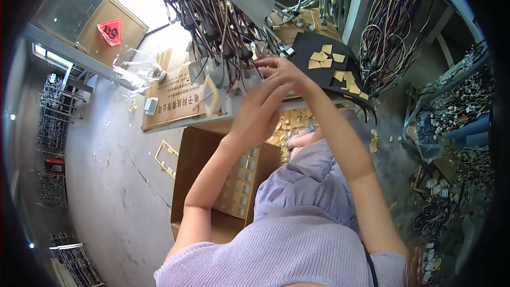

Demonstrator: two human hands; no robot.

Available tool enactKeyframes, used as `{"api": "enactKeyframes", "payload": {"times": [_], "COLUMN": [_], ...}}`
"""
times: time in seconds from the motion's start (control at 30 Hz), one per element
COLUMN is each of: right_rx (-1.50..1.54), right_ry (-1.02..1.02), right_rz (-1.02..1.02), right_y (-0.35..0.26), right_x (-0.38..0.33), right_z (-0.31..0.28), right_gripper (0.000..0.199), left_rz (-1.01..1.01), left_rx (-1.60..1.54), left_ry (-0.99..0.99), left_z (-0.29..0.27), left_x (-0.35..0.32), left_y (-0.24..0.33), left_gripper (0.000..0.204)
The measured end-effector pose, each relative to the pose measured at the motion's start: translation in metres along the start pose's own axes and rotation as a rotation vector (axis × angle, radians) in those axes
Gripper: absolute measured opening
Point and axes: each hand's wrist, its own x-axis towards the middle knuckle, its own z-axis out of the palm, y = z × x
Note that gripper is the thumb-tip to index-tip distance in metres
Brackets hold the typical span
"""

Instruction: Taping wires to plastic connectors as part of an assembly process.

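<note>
Both my hands are raised over a cluttered work surface [180, 119]. My left hand [260, 111] has its fingers closed around a small pale part near the grey connectors [212, 72] at the ends of hanging cable harnesses [207, 16]; what it grips is mostly hidden. My right hand [281, 69] sits just above it, fingers curled and pinching at the same spot. A black sheet [319, 74] carrying tan sticker pieces [321, 58] lies right beside my right hand.
An open cardboard box [188, 180] with a gridded tray [239, 186] stands below my arms. Cable bundles [388, 32] hang at right, with bins of harnesses [457, 111] beyond. Tan scraps [289, 125] litter the grey floor [106, 180]. A plastic bag [135, 72] lies at left.
</note>
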Motion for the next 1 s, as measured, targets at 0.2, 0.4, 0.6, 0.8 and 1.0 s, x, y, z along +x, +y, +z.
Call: {"api": "enactKeyframes", "payload": {"times": [0.2, 0.4, 0.6, 0.8, 1.0], "right_rx": [0.019, 0.1, -0.157, 0.159, -0.481], "right_ry": [-0.09, -0.2, -0.279, -0.168, 0.363], "right_rz": [0.068, 0.113, 0.092, 0.143, -0.327], "right_y": [-0.008, 0.001, -0.017, -0.064, -0.06], "right_x": [-0.03, -0.031, -0.067, -0.139, -0.17], "right_z": [-0.022, -0.005, 0.003, 0.011, 0.055], "right_gripper": [0.037, 0.032, 0.023, 0.019, 0.016], "left_rz": [-0.39, -0.39, -0.636, -0.661, -0.985], "left_rx": [0.005, -0.127, -0.415, -0.699, -1.245], "left_ry": [0.194, 0.345, 0.487, 0.176, 0.732], "left_z": [0.018, 0.02, -0.007, 0.019, 0.053], "left_x": [0.002, -0.008, -0.032, -0.033, -0.038], "left_y": [-0.005, -0.009, -0.017, 0.05, 0.105], "left_gripper": [0.04, 0.034, 0.031, 0.069, 0.046]}}
